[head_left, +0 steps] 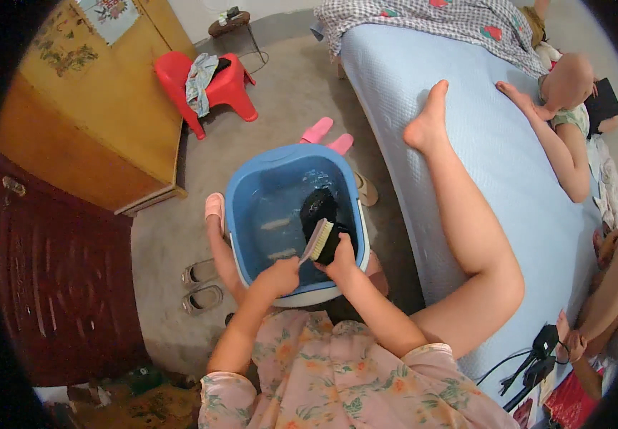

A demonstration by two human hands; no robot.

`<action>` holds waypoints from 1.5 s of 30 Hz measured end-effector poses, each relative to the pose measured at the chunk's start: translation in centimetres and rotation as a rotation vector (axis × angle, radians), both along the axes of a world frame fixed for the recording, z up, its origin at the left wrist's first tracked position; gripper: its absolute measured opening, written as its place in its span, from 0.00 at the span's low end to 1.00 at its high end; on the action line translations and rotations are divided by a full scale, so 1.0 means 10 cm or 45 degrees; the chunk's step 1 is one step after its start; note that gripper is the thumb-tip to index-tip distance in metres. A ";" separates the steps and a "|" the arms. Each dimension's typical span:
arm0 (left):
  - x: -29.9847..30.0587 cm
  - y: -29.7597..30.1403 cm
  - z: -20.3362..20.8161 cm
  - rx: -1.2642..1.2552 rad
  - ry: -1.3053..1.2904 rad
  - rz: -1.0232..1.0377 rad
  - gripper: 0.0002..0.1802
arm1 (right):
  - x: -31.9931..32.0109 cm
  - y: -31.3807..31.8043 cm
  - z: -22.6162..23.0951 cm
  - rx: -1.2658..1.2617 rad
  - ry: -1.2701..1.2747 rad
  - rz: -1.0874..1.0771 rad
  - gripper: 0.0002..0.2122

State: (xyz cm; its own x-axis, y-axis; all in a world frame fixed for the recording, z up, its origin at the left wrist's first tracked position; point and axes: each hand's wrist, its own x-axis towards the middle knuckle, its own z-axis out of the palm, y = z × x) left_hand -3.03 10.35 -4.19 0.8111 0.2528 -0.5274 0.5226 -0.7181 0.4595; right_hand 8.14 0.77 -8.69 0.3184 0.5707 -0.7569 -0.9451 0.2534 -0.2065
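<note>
Gripping brush (320, 240) by handle in left hand (280, 276), bristles facing black item (318, 206); right hand (340, 259) clasps item's near end. Item within blue tub (280, 152), at water, probably so drips stay contained.

Bare left forearm (239, 325), angled forward and rightward, ending in a bare left hand (279, 277) with curled fingers (292, 265), and bare right forearm (382, 312), slanted forward and leftward, ending in a bare right hand (342, 260) with its thumb (344, 242) pointing forward, the two hands near each other but apart.
</note>
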 end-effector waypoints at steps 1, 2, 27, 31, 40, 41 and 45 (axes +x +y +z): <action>-0.02 -0.06 0.03 0.003 -0.009 0.008 0.08 | 0.01 0.00 -0.05 -0.037 0.008 0.015 0.18; -0.04 -0.14 0.07 0.018 0.014 0.040 0.08 | 0.01 0.02 -0.09 -0.004 0.027 -0.028 0.17; 0.13 -0.42 0.24 0.506 -0.161 0.172 0.07 | 0.02 0.00 -0.12 0.056 0.111 -0.017 0.20; 0.37 -0.14 0.00 0.597 -0.090 0.106 0.08 | 0.04 0.00 -0.13 0.117 0.103 0.022 0.20; 0.84 0.46 -0.60 0.487 0.091 0.239 0.11 | 0.00 0.04 -0.24 0.005 0.156 -0.017 0.22; 0.89 0.51 -0.65 0.508 0.128 0.235 0.11 | 0.00 0.03 -0.25 0.008 0.161 -0.028 0.22; 1.10 0.59 -0.58 0.488 0.176 0.322 0.12 | 0.00 0.00 -0.20 0.058 0.101 -0.001 0.22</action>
